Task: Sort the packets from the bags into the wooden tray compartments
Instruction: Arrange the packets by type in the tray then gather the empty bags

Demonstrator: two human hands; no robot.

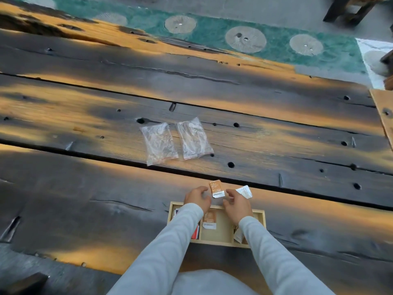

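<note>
A shallow wooden tray (260, 218) with three compartments lies near the table's front edge, partly under my forearms. Its left compartment shows red and white packets (196, 232), the middle one an orange packet (209, 220), the right one a pale packet (238, 235). Just beyond the tray an orange packet (216, 188) lies on the table between my hands. My left hand (197, 198) hovers beside it with curled fingers, holding nothing. My right hand (237, 206) rests against a white packet (245, 191); its grip is hidden. Two clear plastic bags (159, 143) (194, 138) lie further back.
The table is dark, scorched planks with knot holes and deep gaps between boards (106, 154). A green patterned rug (212, 33) covers the floor beyond the far edge. Dark stool legs (348, 9) stand at the top right, and a light wooden board (382, 111) at the right edge.
</note>
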